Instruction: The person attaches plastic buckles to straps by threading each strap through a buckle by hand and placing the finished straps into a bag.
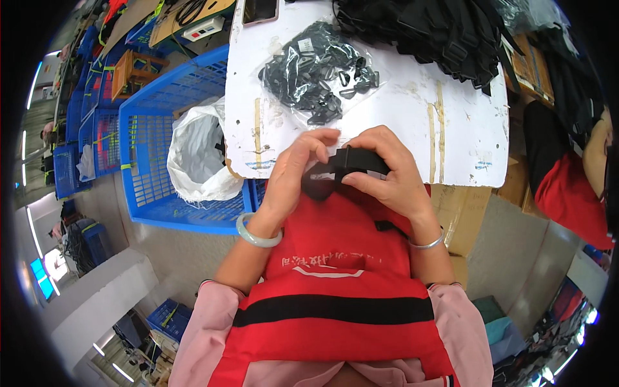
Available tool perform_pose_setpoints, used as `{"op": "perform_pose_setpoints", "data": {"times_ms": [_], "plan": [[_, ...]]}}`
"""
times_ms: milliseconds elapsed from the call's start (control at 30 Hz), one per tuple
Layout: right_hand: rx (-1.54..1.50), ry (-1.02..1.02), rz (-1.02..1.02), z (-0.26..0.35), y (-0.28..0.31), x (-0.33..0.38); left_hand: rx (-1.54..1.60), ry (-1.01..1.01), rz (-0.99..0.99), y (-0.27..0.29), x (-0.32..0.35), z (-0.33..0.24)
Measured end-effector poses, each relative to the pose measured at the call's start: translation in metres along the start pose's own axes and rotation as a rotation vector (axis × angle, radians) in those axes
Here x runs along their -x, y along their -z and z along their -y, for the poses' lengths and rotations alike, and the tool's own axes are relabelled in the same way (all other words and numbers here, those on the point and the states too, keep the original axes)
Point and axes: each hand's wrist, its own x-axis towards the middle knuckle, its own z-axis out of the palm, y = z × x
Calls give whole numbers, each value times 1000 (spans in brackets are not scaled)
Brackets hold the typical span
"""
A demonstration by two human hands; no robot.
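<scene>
My right hand (pixel 393 169) is clamped on a black band (pixel 367 160), thumb on the near face and fingers behind it, while my left hand (pixel 291 173) curls at the band's left end; its fingertips are blurred, so I cannot tell whether they grip or only brush it. The band sits between my two hands, over the near edge of the table (pixel 396 122) as I look down; how high it is above the top, I cannot tell. To handle it well, I think the right thumb should press squarely, so the band does not twist, with the left fingers free for finer work at that end. A light, even pull seems better to me than a sharp tug, which could skew it or slip it from the pinch. Just behind my hands is my red apron (pixel 345 235); I judge it best to have loose black ends clear of it. The bangle (pixel 259 240) on my left wrist and the bracelet (pixel 428 241) on my right sit well back from the work. Beyond my fingers lies a clear bag (pixel 309 71) of small black parts. Left of my left hand, a white sack (pixel 205 180) sits in a blue crate (pixel 174 223). Farther out, past my right hand, is a black heap (pixel 419 32); past my left, a phone (pixel 261 11).
</scene>
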Motion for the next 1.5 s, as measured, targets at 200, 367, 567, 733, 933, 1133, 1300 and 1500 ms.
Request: {"op": "perform_pose_setpoints", "data": {"times_ms": [200, 367, 567, 733, 933, 1133, 1300, 1500], "plan": [[241, 123, -15, 6, -2, -4, -517, -14, 144, -7, -8, -28], [366, 155, -87, 11, 14, -6, 232, 118, -127, 6, -10, -43], [-169, -89, -125, -4, 33, 8, 833, -118, -128, 101, 10, -100], [-803, -271, 153, 3, 1, 5, 872, -321, -24, 108, 39, -140], [-358, -64, 115, -11, -23, -8, 369, -741, -205, 127, 90, -213], [-456, -205, 4, -24, -22, -5, -180, -755, -727, 151, 71, -180], [-451, -384, -49, -35, -14, -6, -445, -459, -886, 189, 45, -110], [-145, -183, -395, -40, 26, -48, -483, -285, -847, 180, 39, -63]]}}
